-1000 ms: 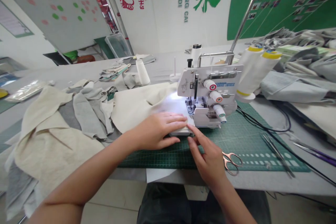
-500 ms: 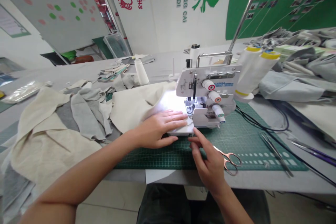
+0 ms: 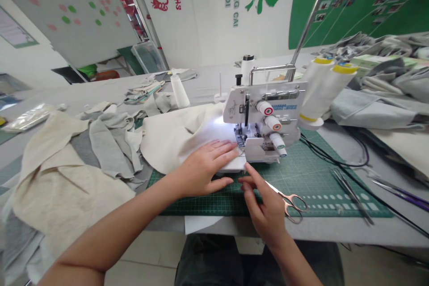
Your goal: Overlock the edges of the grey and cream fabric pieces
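Observation:
A cream piece of fabric (image 3: pixel 167 136) lies across the bed of a white overlock sewing machine (image 3: pixel 264 103), its right edge near the lit presser foot. My left hand (image 3: pixel 201 167) rests flat on this fabric just in front of the foot, fingers stretched and thumb apart. At the front corner of the machine's bed is my right hand (image 3: pixel 266 208), index finger extended to touch the corner and the other fingers loosely bent. Nothing shows in its grasp. Beside it, partly hidden behind the hand, lie copper-handled scissors (image 3: pixel 293 205) on the green cutting mat (image 3: pixel 201 203).
Tweezers (image 3: pixel 353 196) and purple-handled scissors (image 3: pixel 402 194) lie to the right, near black cables (image 3: pixel 335 161). Large thread cones (image 3: pixel 317 91) stand behind the machine. Heaped grey and cream cloth (image 3: pixel 73 156) covers the left; more cloth (image 3: pixel 365 107) is piled at right.
The cream fabric has shifted slightly, and its lower left edge now curves more over the mat. My left hand's thumb has moved slightly right. My right hand stays nearly in place.

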A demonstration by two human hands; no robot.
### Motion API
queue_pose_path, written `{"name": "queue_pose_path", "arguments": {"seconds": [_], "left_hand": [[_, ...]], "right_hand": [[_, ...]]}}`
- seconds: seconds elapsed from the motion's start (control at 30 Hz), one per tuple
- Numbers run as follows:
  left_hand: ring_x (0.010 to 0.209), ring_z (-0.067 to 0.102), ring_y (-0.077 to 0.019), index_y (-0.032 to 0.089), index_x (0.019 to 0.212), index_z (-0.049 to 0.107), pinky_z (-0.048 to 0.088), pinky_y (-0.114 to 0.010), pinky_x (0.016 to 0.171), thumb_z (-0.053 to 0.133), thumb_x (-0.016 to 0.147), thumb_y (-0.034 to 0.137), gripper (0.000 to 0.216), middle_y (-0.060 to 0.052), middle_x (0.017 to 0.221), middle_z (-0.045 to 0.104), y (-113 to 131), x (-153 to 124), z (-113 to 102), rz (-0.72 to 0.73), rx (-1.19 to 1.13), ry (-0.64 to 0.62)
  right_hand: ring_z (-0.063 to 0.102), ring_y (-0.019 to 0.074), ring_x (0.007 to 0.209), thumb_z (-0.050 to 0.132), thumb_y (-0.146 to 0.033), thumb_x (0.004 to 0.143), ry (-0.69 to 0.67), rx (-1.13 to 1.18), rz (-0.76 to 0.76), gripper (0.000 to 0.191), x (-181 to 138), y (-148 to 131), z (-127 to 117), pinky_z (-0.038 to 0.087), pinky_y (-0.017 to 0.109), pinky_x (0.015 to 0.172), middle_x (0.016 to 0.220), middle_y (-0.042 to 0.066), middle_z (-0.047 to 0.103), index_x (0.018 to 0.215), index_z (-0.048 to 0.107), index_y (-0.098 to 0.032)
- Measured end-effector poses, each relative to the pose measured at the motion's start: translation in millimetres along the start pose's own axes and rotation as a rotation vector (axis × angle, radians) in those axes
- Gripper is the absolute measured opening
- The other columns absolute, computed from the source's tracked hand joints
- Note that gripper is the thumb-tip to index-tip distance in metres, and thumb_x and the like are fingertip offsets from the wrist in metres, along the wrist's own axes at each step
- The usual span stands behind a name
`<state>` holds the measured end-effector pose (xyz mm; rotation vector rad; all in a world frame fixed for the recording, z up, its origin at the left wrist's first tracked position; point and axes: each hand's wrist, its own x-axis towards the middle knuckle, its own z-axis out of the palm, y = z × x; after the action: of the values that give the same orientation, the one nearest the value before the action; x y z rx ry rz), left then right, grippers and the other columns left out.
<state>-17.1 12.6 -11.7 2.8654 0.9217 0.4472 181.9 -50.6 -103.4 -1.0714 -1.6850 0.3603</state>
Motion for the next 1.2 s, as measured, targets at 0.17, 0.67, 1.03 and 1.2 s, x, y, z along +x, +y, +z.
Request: {"name": "queue_pose_path", "arguments": {"seconds": [0.17, 0.67, 1.03, 1.2], "left_hand": [[0.143, 0.037, -0.0275, 0.016, 0.145, 0.040, 0.033, -0.049, 0.117, 0.062, 0.089, 0.040, 0.065, -0.016, 0.151, 0.044, 6, 2, 3, -0.037, 0.032, 0.021], [0.141, 0.039, -0.0319, 0.006, 0.140, 0.042, 0.033, -0.049, 0.118, 0.068, 0.080, 0.034, 0.071, -0.022, 0.148, 0.045, 34, 11, 24, -0.259, 0.119, 0.181], [0.143, 0.034, -0.0361, 0.004, 0.140, 0.036, 0.031, -0.055, 0.118, 0.066, 0.078, 0.027, 0.073, -0.026, 0.152, 0.037, 65, 27, 39, -0.439, 0.119, 0.236], [0.143, 0.034, -0.0372, 0.003, 0.137, 0.037, 0.031, -0.055, 0.118, 0.065, 0.081, 0.028, 0.067, -0.028, 0.149, 0.040, 72, 30, 39, -0.481, 0.098, 0.267]], "right_hand": [[0.072, 0.0184, 0.079, 0.050, -0.016, 0.096, -0.008, -0.016, 0.011, 0.048, 0, 0, -1, 0.059, 0.032, 0.075, 0.096, 0.005, 0.075, 0.143, 0.048, -0.024], [0.071, 0.0182, 0.084, 0.051, -0.014, 0.095, 0.012, -0.003, 0.000, 0.052, -1, 0, 1, 0.058, 0.032, 0.078, 0.100, 0.004, 0.075, 0.145, 0.046, -0.027], [0.072, 0.0196, 0.085, 0.045, -0.022, 0.098, 0.054, 0.101, 0.158, 0.049, -6, 1, 1, 0.056, 0.033, 0.078, 0.101, 0.006, 0.075, 0.147, 0.042, -0.023], [0.071, 0.0208, 0.082, 0.048, -0.032, 0.097, 0.175, 0.273, 0.387, 0.027, -4, 3, 3, 0.056, 0.032, 0.074, 0.095, 0.007, 0.075, 0.119, 0.059, -0.019]]}}
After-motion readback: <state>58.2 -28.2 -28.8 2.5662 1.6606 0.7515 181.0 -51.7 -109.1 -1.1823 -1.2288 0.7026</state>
